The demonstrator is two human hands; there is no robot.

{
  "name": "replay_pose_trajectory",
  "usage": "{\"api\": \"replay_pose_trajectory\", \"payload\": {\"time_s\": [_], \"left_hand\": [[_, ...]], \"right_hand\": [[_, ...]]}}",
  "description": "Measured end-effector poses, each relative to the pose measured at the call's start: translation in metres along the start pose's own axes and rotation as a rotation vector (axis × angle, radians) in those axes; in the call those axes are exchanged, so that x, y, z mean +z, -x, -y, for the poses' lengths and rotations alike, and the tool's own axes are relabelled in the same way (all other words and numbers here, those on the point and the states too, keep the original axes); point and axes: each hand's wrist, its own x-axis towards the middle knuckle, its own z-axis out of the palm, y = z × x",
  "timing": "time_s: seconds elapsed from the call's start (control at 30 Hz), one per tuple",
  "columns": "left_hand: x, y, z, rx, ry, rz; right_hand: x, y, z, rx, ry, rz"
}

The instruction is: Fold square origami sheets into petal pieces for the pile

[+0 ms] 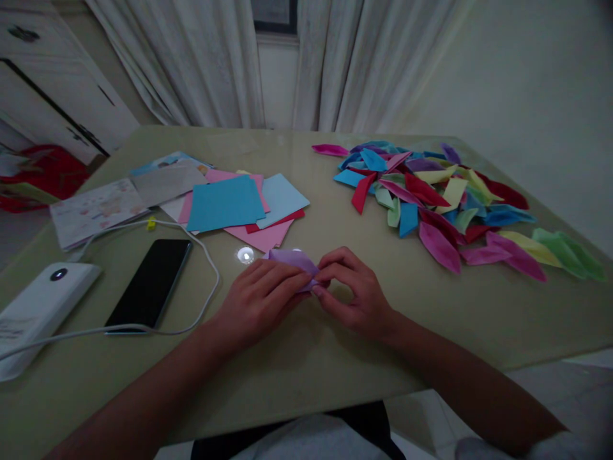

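Note:
A partly folded piece of purple paper [291, 258] is between my hands near the middle of the table. My left hand [265, 291] lies over its left and near side, fingers closed on it and covering much of the paper. At its right end my right hand [352, 291] pinches the edge between thumb and fingers. The fingertips of both hands almost meet there. Just beyond my left hand are loose square sheets, with a blue sheet [225, 203] on top of pink ones. Farther right lies a heap of folded paper pieces [421, 185] in many colours.
At the left, a black phone [149, 284] lies beside a white power bank [48, 313]. A white cable [211, 262] loops around the phone. Printed booklets [98, 211] are behind them. The table's near edge [287, 418] runs close to my lap; curtains hang behind the far edge.

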Motion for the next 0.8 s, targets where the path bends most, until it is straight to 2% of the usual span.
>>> {"api": "replay_pose_trajectory", "payload": {"time_s": [0.1,0.23,0.37,0.5,0.53,0.6,0.7,0.8], "left_hand": [[0.002,0.001,-0.002,-0.012,-0.012,0.007],[0.006,0.001,-0.002,-0.097,-0.003,-0.003],[0.005,0.002,0.001,-0.108,-0.038,0.015],[-0.005,0.0,0.012,-0.287,-0.048,-0.166],[-0.007,-0.001,0.017,-0.342,-0.018,-0.204],[-0.008,-0.001,0.025,-0.417,0.094,-0.193],[-0.005,0.001,0.034,-0.45,0.287,-0.108],[0.001,0.006,0.034,-0.474,0.395,-0.106]], "right_hand": [[0.001,0.002,-0.002,0.003,0.011,0.003],[0.002,0.004,-0.005,-0.016,0.009,-0.013],[-0.002,0.0,-0.007,0.003,0.04,-0.044],[-0.012,-0.003,-0.014,0.061,0.023,-0.131],[-0.015,-0.004,-0.018,0.073,0.004,-0.149],[-0.019,-0.005,-0.026,0.082,-0.042,-0.175],[-0.023,-0.006,-0.036,0.088,-0.099,-0.204],[-0.024,-0.008,-0.041,0.096,-0.128,-0.221]]}}
